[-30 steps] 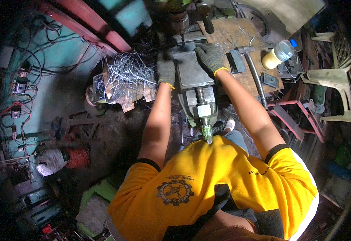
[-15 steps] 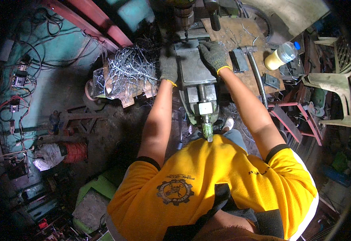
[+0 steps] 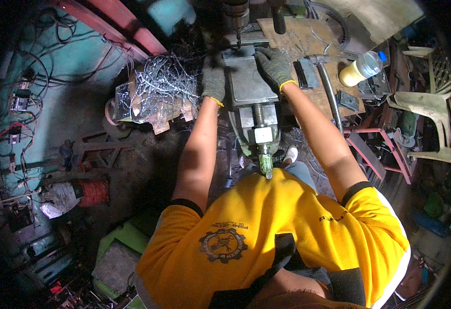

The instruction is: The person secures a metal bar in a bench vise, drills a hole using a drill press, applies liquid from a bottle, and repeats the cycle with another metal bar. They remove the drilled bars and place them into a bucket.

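Note:
A grey machine vise (image 3: 254, 88) lies below the drill press chuck (image 3: 235, 21), its screw and square-ended green handle pointing toward my body. A drill bit (image 3: 239, 40) hangs from the chuck over a flat metal piece (image 3: 239, 52) at the vise's far end. My right hand (image 3: 274, 69), in a dark knit glove with a yellow cuff, is closed against the vise's right side, fingertips at its upper edge. On the opposite side, my gloved left hand (image 3: 213, 82) lies alongside the vise, with its fingers lost in shadow.
Tangled metal shavings (image 3: 166, 82) heap up left of the vise. To the right, a board (image 3: 292, 38) bears a hammer (image 3: 328, 85), dark metal blocks (image 3: 306, 73) and a blue-capped bottle (image 3: 362, 69). A plastic chair (image 3: 431, 110) and red metal frame (image 3: 385, 154) stand farther right.
The whole view has shifted slightly. Both gloved hands keep their places at the vise's sides, and the black machine lever near the chuck appears a little lower and farther right.

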`<state>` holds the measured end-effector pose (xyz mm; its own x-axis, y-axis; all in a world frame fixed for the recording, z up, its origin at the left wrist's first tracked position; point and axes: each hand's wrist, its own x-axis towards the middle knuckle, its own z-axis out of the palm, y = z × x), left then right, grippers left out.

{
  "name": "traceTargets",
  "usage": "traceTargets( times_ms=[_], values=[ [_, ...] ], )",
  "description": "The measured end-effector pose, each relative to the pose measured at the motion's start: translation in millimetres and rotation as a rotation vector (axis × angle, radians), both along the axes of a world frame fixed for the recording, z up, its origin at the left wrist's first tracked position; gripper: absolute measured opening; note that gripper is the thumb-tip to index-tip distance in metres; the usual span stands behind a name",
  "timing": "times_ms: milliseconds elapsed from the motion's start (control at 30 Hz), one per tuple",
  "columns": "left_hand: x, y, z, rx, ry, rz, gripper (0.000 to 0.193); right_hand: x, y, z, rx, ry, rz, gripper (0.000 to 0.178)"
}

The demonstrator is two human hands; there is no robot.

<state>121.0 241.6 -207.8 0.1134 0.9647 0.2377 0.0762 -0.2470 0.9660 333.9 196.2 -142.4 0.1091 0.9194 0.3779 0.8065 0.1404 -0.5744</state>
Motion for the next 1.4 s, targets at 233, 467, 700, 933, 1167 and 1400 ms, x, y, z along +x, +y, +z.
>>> traceTargets(
  times_ms=[233,467,700,933,1167,1400],
  values=[
    [7,-10,10,-0.071,-0.084,0.147,0.035,8,8,-14,-0.012,-0.13,0.075,0.037],
    [4,19,-17,-0.045,0.066,0.128,0.035,11,10,-26,-0.041,0.073,0.074,0.04],
    [0,18,-16,0.132,0.172,0.227,0.032,11,7,-21,0.05,0.087,0.12,0.041],
    [-20,23,3,0.051,0.699,0.201,0.037,4,3,-11,-0.04,0.031,0.017,0.035],
    [-22,30,-6,0.22,0.747,0.18,0.046,10,8,-25,0.121,-0.062,0.11,0.029],
    [-17,28,26,0.191,1.077,0.16,0.044,22,6,-28,0.29,-0.31,0.263,0.025]
  ],
)
